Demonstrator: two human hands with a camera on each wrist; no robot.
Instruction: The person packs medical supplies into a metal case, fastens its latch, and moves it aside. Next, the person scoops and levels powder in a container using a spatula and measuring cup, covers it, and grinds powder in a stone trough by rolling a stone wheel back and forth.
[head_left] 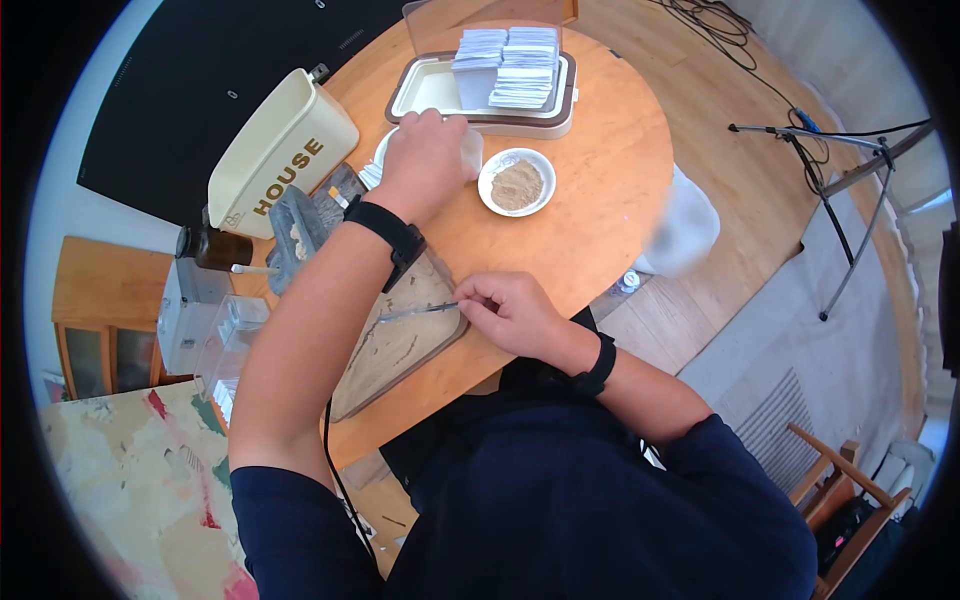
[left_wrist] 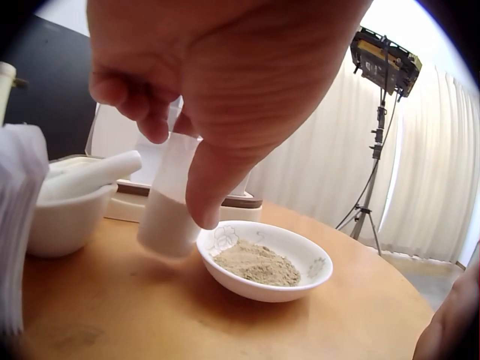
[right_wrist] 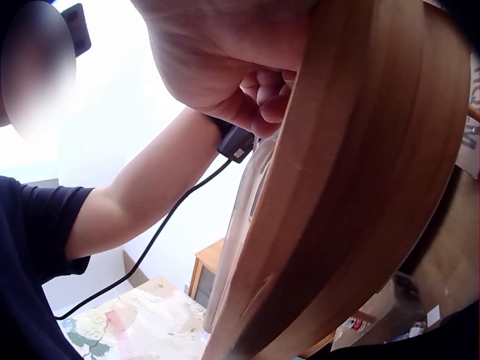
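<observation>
My left hand (head_left: pixel 428 160) grips a translucent plastic cup (left_wrist: pixel 169 214) with pale contents in its lower part. It is held tilted just left of a white floral bowl (left_wrist: pixel 304 253), which holds beige powder (left_wrist: pixel 259 266). A white mortar (left_wrist: pixel 71 221) with a pestle (left_wrist: pixel 101 174) stands to the other side of the cup. At the table's near edge, my right hand (head_left: pixel 512 315) pinches the end of a thin metal tool (head_left: pixel 415 312) between thumb and fingers. The tool lies over a shallow tray (head_left: pixel 440 345) whose beige surface has dark streaks.
Behind the bowl stands a cream case (head_left: pixel 425 90) with a stack of folded white papers (head_left: pixel 525 65). A cream bin marked HOUSE (head_left: pixel 285 150), a grey stone-like piece (head_left: pixel 290 235) and a dark jar (head_left: pixel 222 248) are at the left. A tripod (head_left: pixel 835 190) stands on the floor.
</observation>
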